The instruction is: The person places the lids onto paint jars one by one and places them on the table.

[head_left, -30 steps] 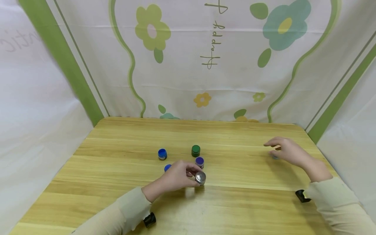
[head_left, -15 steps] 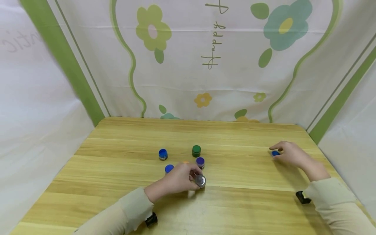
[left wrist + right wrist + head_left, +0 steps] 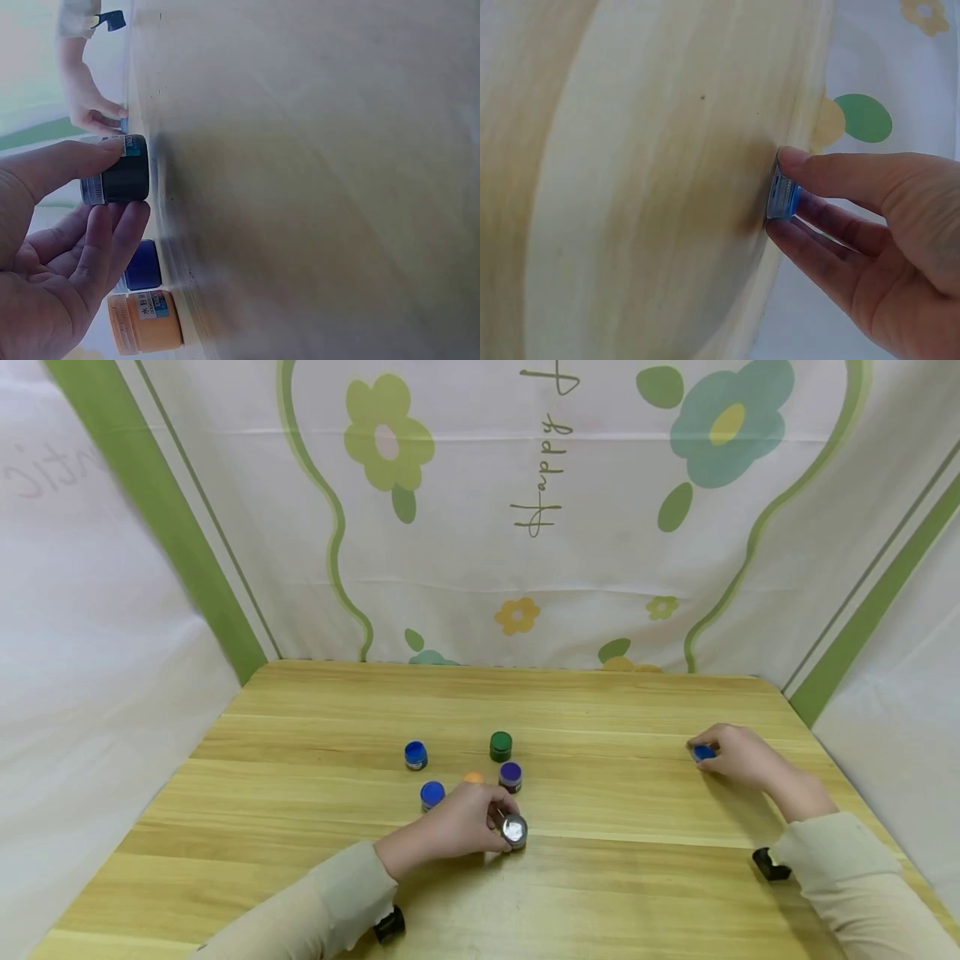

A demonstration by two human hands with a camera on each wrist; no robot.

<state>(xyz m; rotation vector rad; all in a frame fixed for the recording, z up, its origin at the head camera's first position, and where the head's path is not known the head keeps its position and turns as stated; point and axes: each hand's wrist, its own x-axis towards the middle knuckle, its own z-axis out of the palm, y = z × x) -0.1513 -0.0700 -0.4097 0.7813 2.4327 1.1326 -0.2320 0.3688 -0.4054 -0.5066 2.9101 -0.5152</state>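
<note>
Between the thumb and fingers of my left hand (image 3: 465, 820) is a small dark paint jar (image 3: 127, 174), held just above or on the table; I cannot tell which. Its top (image 3: 514, 830) looks shiny grey in the head view. At the right of the table, my right hand (image 3: 738, 758) pinches a flat blue jar lid (image 3: 782, 196) by its rim, low at the tabletop. An orange paint jar (image 3: 146, 322) stands beyond my left hand, mostly hidden by it in the head view. A purple paint jar (image 3: 511, 777) stands close to those fingers.
A green paint jar (image 3: 501, 746) stands behind the purple one. Two blue paint jars, one farther back (image 3: 416, 755) and one nearer (image 3: 432, 794), are to the left. A patterned white curtain (image 3: 450, 552) hangs behind the wooden table (image 3: 600, 893).
My left hand has brought the dark jar slightly nearer to me and lower. My right fingers have come together on the blue lid, which was mostly hidden under them before.
</note>
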